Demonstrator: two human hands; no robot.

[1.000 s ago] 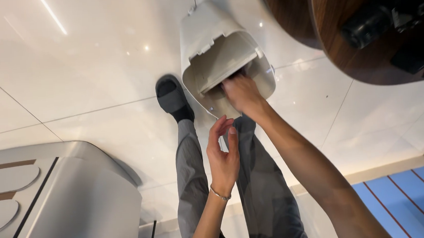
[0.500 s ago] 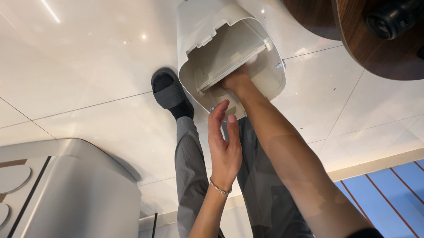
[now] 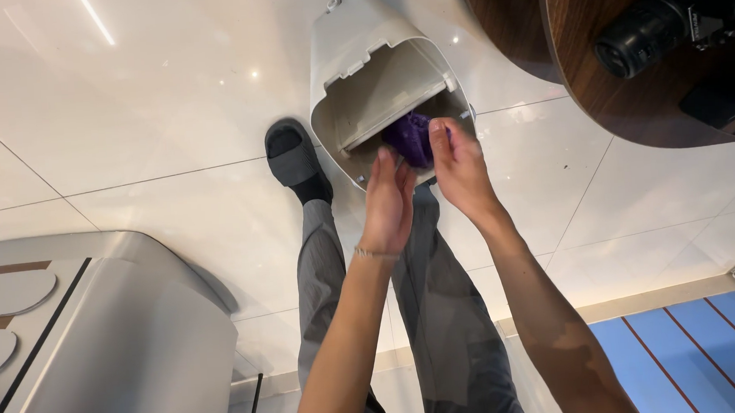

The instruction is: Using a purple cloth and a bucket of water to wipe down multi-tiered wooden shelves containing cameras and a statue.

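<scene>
Glossy white floor tiles [image 3: 124, 119] filled the background, crossed by thin grout lines and spotted with light reflections. Nearest the camera, at about six o'clock, two bare forearms were seen rising from the lower edge above grey trousers [image 3: 442, 312], with a blue striped mat [image 3: 691, 348] at four o'clock and a grey metal unit [image 3: 96, 351] at eight o'clock. A thin bracelet [image 3: 376, 253] was worn at the wrist of the left hand [image 3: 388, 201], whose fingers were held straight and close together, the tips laid against the lower rim of a white plastic bin [image 3: 359, 62]; nothing was seen gripped by it. Just to its right, at one o'clock from it, the right hand [image 3: 459, 167] was held with fingers pinched on a purple cloth-like bundle [image 3: 410, 136], which lay in the mouth of the bin, half inside. A dark slipper [image 3: 295, 160] was seen on the foot at nine o'clock from the bin. Farther off, at two o'clock, a round wooden table [image 3: 622, 55] was seen bearing a black camera [image 3: 671, 18].
</scene>
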